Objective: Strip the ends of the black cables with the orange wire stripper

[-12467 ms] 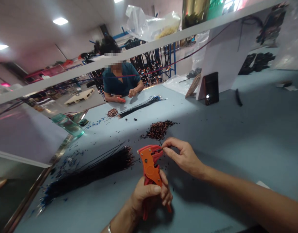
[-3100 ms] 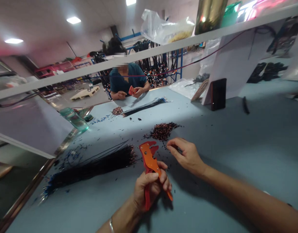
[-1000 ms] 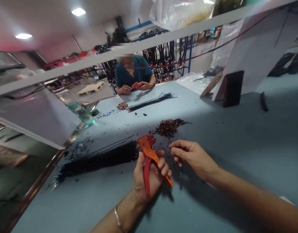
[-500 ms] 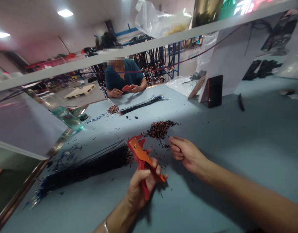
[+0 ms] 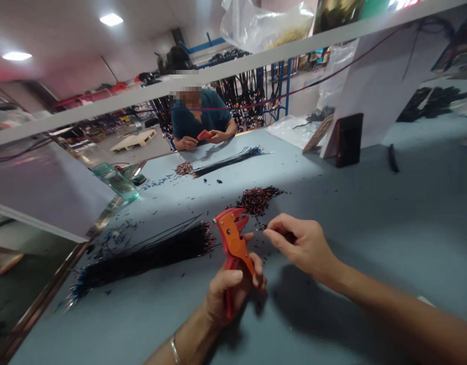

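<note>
My left hand (image 5: 231,291) is wrapped around the handles of a red and orange wire stripper (image 5: 230,235), its jaws pointing up and to the right. Just right of the jaws, my right hand (image 5: 307,246) pinches thumb and forefinger together; a tiny dark bit shows at the fingertips, too small to name. A thick bundle of black wires (image 5: 153,258) lies left of the stripper, with coppery ends toward it and blue ends at the far left. Beyond the tool sits a heap of short black and copper offcuts (image 5: 258,200).
Across the table (image 5: 370,243) a co-worker (image 5: 201,119) holds a red tool above a smaller wire bundle (image 5: 229,162). A phone (image 5: 349,140) leans against a white panel (image 5: 378,96). A green bottle (image 5: 115,180) lies by the left edge. A white bar crosses overhead.
The stripper has turned more upright, its jaws now toward my right hand. My right hand has gone from a curled fist to a fingertip pinch. The whole view has shifted slightly.
</note>
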Demonstrator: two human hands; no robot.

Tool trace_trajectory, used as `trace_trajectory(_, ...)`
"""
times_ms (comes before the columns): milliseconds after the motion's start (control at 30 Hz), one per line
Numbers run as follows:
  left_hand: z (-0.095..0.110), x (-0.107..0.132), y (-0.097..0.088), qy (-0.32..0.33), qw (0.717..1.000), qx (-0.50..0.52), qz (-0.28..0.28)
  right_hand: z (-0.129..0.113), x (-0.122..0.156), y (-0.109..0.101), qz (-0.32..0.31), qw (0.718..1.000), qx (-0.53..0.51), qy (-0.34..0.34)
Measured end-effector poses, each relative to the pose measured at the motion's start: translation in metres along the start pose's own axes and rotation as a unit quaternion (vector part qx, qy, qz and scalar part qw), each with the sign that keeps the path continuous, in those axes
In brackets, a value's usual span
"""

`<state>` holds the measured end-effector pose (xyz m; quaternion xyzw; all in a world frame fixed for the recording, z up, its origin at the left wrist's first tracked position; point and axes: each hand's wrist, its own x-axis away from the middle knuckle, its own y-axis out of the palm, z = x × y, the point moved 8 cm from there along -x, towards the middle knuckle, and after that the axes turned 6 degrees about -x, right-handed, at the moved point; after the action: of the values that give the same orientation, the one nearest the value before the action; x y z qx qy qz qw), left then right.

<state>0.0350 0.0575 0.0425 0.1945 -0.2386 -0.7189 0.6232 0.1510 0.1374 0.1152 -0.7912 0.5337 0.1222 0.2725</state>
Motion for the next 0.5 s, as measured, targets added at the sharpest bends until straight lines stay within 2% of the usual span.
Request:
trace_trajectory(67,-0.001,0.001,0.002,-0.001,1.0,-0.007,-0.01,-0.02,0.005,-0.001,0.011,0.991,0.076,-0.11)
trace_trajectory(133,-0.003,0.001,0.005,-0.006,1.0,-0.01,-0.025,-0.032,0.011,0.001,0.021,0.973,0.134,-0.187)
trace_trajectory(300,-0.004,0.002,0.01,-0.022,0.998,-0.042,-0.037,-0.046,0.023,0.012,0.005,0.928,0.233,-0.291)
trace_trajectory(400,-0.003,0.001,0.01,-0.017,0.998,-0.046,-0.03,-0.044,0.023,0.013,0.002,0.933,0.221,-0.285)
trace_trajectory(433,-0.002,0.001,0.01,-0.01,0.999,-0.036,-0.029,-0.04,0.021,0.012,0.003,0.945,0.199,-0.261)
trace_trajectory(500,0.0,0.001,0.008,0.007,1.0,-0.013,-0.026,-0.027,0.014,0.011,-0.013,0.976,0.133,-0.172)
